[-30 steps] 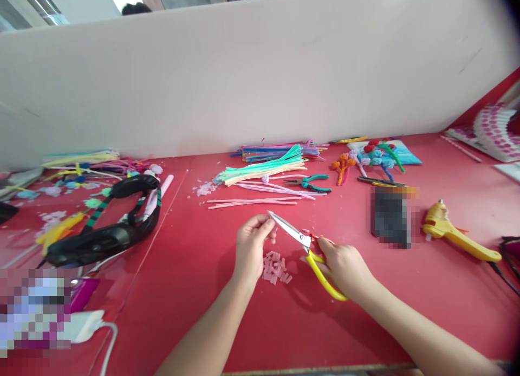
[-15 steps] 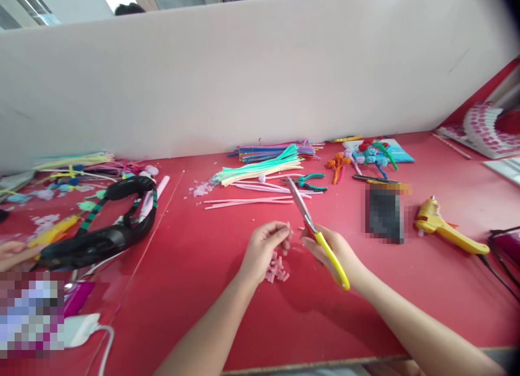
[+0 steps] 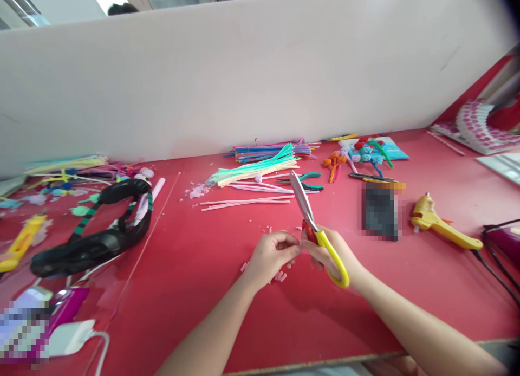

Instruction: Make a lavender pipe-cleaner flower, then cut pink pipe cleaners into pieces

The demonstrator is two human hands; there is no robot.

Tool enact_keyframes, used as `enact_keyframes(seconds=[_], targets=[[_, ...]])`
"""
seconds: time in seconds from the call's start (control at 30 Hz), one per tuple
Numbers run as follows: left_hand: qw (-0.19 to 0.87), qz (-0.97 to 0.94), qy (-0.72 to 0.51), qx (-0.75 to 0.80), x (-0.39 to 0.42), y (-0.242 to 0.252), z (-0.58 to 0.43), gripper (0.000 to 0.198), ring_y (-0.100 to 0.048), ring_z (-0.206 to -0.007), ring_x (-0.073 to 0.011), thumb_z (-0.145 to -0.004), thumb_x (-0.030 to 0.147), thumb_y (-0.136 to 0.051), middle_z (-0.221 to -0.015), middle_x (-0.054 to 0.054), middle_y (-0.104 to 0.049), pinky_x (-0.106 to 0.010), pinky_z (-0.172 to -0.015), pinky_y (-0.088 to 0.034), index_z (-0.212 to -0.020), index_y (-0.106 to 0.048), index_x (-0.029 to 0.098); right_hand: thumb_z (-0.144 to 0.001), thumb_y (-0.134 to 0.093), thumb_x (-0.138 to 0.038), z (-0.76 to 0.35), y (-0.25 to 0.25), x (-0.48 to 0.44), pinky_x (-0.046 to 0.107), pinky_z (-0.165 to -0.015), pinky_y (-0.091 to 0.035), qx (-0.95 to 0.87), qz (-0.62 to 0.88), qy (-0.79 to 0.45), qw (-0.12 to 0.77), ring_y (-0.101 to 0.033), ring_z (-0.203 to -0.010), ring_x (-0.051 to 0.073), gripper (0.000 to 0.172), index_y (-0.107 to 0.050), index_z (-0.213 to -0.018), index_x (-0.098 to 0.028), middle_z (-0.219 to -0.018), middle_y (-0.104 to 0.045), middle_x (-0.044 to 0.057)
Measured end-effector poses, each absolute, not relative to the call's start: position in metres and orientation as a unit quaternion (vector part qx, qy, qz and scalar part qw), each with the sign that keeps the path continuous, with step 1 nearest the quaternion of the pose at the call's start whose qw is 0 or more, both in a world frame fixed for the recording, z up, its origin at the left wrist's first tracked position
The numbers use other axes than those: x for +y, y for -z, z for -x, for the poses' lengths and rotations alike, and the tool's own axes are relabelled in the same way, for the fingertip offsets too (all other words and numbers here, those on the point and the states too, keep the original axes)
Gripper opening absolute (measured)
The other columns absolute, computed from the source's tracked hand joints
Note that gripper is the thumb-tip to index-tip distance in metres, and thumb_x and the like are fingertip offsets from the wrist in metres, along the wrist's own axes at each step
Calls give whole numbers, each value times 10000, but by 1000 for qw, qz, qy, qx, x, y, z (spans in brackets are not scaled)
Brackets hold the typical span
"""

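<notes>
My right hand is wrapped round the scissors, which have yellow and red handles and blades pointing up and away. My left hand has its fingers pinched together, touching the fingertips of my right hand; whatever they hold is too small to make out. Short pink cut pieces lie on the red table, partly hidden by my left hand. Long pink pipe cleaners rest beyond my hands.
Bundled pipe cleaners and teal pliers lie at the back. On the right are coloured pipe-cleaner flowers, a blurred dark object and a yellow glue gun. A black headband-like device sits left, beside a yellow tool.
My left hand has moved right, its fingertips meeting my right hand. The red handle of the scissors now shows. At the far left, the yellow tool has shifted left and nearer.
</notes>
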State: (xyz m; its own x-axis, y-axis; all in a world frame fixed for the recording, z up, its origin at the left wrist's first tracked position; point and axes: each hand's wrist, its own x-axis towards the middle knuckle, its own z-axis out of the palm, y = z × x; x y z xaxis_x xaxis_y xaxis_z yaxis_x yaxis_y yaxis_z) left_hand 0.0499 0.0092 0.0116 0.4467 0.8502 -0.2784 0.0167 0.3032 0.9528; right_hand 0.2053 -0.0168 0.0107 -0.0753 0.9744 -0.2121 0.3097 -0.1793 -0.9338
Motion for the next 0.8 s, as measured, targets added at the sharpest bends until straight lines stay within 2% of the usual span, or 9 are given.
enact_keyframes(seconds=[0.1,0.2,0.33,0.53,0.8], targets=[[680,-489,-331,435,11,-10,-50,135,-445,-403,-81,-672,278,-661,-465,26,-503,-194,-399,-349,-659,-628,148,-776,-464,-385,-210,-9,-14,190,-418,-311,-609,598,-418,311,-429,-428,95,208,-434,-686,-201,-495,-431,-64],[663,-456,-389,449,17,-8,-45,123,-453,-422,-71,-683,265,-652,-486,27,-519,-183,-418,-355,-690,-624,146,-742,-510,-429,-215,-7,-14,204,-443,-270,-687,632,-264,243,-453,-460,111,256,-409,-660,-208,-526,-463,-46],[632,-406,-474,459,26,-6,-36,136,-498,-499,-76,-678,251,-656,-571,19,-550,-185,-468,-389,-747,-620,140,-771,-475,-470,-216,1,-19,220,-449,-245,-726,655,-142,152,-542,-472,157,262,-439,-761,-210,-555,-553,-11],[607,-367,-542,451,31,-8,-31,103,-500,-502,-79,-659,209,-654,-560,20,-567,-194,-479,-396,-733,-626,143,-836,-382,-480,-214,13,-26,244,-431,-195,-762,636,-66,100,-563,-435,178,302,-465,-791,-193,-543,-598,24],[609,-349,-555,446,31,-10,-29,91,-508,-506,-86,-643,200,-656,-569,14,-581,-200,-469,-401,-713,-635,145,-844,-382,-449,-214,17,-28,250,-437,-183,-775,622,-54,98,-557,-428,169,282,-459,-785,-185,-532,-591,15]])
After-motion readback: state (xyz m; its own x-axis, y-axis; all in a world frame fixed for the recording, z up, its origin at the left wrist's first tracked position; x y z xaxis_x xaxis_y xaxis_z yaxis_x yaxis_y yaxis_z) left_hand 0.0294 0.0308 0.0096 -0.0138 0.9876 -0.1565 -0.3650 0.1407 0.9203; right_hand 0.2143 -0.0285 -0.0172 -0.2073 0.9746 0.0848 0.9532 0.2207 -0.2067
